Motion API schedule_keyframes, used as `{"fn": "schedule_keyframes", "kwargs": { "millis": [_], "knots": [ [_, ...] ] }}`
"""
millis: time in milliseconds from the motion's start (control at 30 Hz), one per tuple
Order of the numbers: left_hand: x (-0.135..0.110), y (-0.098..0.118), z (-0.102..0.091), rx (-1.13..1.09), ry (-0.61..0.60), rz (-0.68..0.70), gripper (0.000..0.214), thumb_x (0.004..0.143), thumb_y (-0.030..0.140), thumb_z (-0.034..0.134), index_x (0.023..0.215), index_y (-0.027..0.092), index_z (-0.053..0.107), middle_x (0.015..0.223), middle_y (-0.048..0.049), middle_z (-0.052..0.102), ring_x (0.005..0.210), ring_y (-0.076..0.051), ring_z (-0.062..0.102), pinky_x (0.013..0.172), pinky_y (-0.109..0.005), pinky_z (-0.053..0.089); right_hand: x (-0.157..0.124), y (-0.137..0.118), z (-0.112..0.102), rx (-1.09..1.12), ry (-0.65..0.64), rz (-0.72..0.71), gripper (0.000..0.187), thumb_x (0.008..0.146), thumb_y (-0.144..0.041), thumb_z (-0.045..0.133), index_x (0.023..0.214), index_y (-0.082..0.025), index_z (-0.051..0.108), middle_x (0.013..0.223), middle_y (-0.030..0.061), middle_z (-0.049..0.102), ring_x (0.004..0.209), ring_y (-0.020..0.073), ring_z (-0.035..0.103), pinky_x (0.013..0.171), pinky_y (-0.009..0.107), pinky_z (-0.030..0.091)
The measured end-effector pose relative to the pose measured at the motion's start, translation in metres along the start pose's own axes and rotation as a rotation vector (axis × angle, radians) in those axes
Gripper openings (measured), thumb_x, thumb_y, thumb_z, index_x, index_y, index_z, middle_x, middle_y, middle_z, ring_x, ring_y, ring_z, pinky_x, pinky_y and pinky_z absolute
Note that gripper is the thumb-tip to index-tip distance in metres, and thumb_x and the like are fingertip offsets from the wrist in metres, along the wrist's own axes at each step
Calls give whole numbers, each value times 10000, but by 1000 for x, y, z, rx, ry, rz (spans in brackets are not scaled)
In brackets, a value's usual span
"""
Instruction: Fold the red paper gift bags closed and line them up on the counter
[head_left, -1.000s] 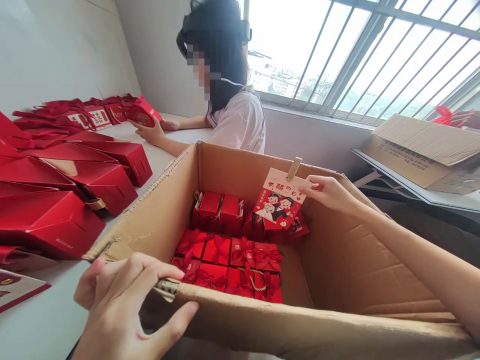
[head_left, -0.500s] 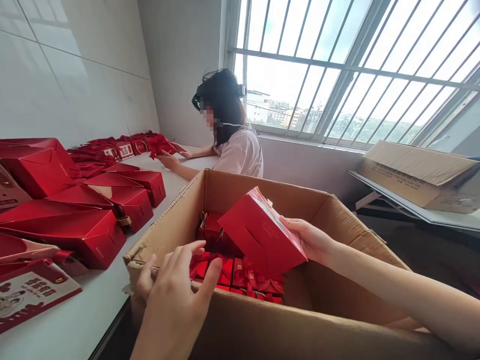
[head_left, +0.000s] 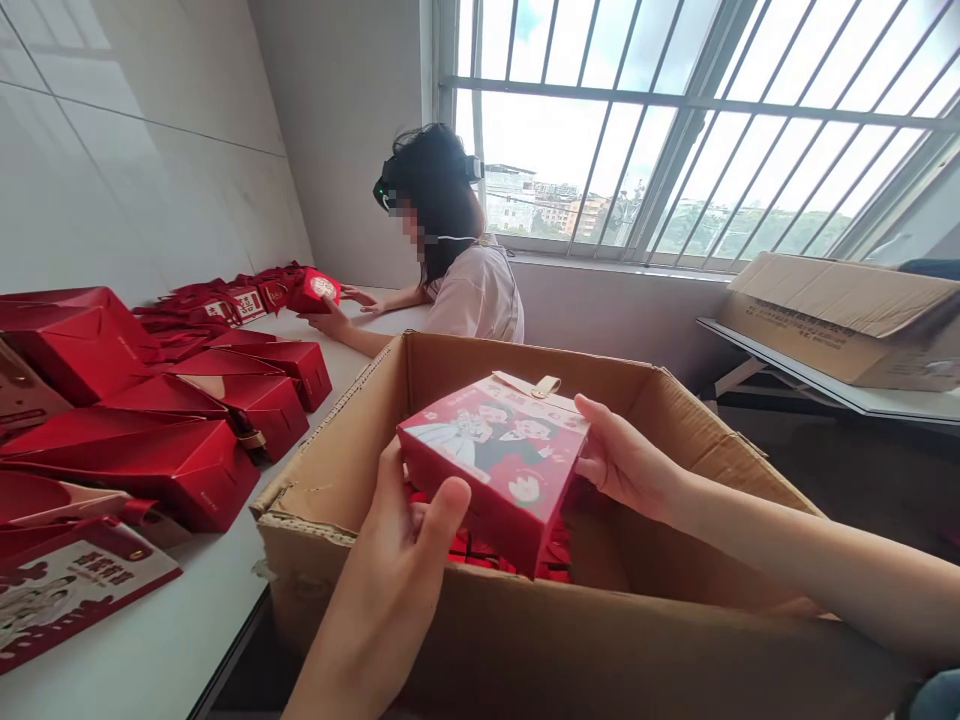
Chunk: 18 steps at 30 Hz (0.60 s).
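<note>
Between my two hands is a red gift box (head_left: 495, 440) with a cartoon couple on its upward face and a beige strap with a gold stud at its far edge. My left hand (head_left: 420, 530) is closed on its near left side, thumb in front. At the right edge, my right hand (head_left: 630, 460) pinches it, partly hidden behind it. The box is held tilted over an open cardboard carton (head_left: 600, 630). Several smaller red packages (head_left: 480, 548) lie in the carton below, largely covered by the gift box.
Red gift boxes (head_left: 187, 465) crowd the white table (head_left: 217, 580) at left, with smaller red packages along the wall. A co-worker (head_left: 457, 270) across the carton handles a red box (head_left: 319, 288). Another cardboard carton (head_left: 840, 320) rests on a surface at right, below the barred window.
The gift box has turned so its printed face shows, and my left hand has moved from the carton's rim onto it. The co-worker's red box has turned, showing a round white emblem.
</note>
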<state>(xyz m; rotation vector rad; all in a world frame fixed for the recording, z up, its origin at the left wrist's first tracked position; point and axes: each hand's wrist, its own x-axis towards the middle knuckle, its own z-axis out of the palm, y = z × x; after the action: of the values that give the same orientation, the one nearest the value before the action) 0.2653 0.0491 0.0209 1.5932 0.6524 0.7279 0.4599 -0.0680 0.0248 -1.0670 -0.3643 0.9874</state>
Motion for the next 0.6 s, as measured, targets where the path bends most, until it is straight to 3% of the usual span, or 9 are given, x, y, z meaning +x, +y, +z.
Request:
{"fn": "schedule_keyframes", "kwargs": {
  "millis": [100, 167, 267, 367, 433, 500, 600],
  "knots": [
    [10, 1, -2, -53, -9, -68, 588, 795, 669, 504, 1149, 207, 590, 944, -80, 726, 894, -285, 686, 751, -383, 553, -2, 2, -2, -41, -104, -92, 467, 652, -495, 807, 974, -177, 689, 925, 46, 750, 705, 118, 699, 452, 96, 535],
    [16, 3, -2, -145, -33, -137, 559, 788, 627, 534, 1121, 185, 617, 891, -83, 734, 864, -290, 694, 730, -386, 561, -4, 2, -3, -77, -152, -143, 579, 626, -579, 787, 1052, -201, 680, 1001, 54, 739, 743, 120, 697, 453, 92, 519],
    [20, 9, -1, -311, -100, -265, 545, 777, 589, 534, 1090, 156, 641, 824, -87, 737, 820, -295, 707, 681, -378, 570, -10, 2, 0, -95, -280, -195, 663, 660, -696, 682, 1146, -247, 646, 1134, 60, 695, 961, 181, 677, 649, 193, 584],
    [22, 15, 0, -380, -115, -351, 495, 774, 567, 531, 1023, 160, 662, 778, -81, 735, 828, -299, 710, 638, -362, 576, -19, 3, 4, -141, -512, -208, 636, 697, -715, 635, 1122, -243, 648, 1225, 84, 642, 1175, 261, 577, 883, 368, 548],
    [23, 16, 1, -418, -80, -347, 456, 767, 544, 549, 996, 164, 651, 782, -78, 732, 853, -295, 707, 648, -351, 581, -24, 4, 6, -240, -643, -187, 571, 730, -652, 660, 1092, -211, 654, 1273, 114, 603, 1216, 290, 542, 923, 425, 518],
    [23, 12, 6, -471, -43, -300, 435, 760, 522, 563, 994, 159, 618, 837, -82, 726, 886, -287, 700, 689, -348, 586, -27, 7, 6, -357, -696, -138, 591, 738, -589, 698, 1180, -206, 609, 1332, 136, 550, 1241, 294, 518, 944, 437, 499],
    [20, 4, 20, -451, 76, -121, 431, 748, 461, 611, 1058, 175, 522, 983, -76, 690, 945, -244, 682, 780, -330, 578, -28, 11, 5, -448, -689, -16, 886, 695, -547, 759, 1434, -276, 352, 1416, 145, 463, 1294, 282, 468, 1000, 458, 453]
  ]
}}
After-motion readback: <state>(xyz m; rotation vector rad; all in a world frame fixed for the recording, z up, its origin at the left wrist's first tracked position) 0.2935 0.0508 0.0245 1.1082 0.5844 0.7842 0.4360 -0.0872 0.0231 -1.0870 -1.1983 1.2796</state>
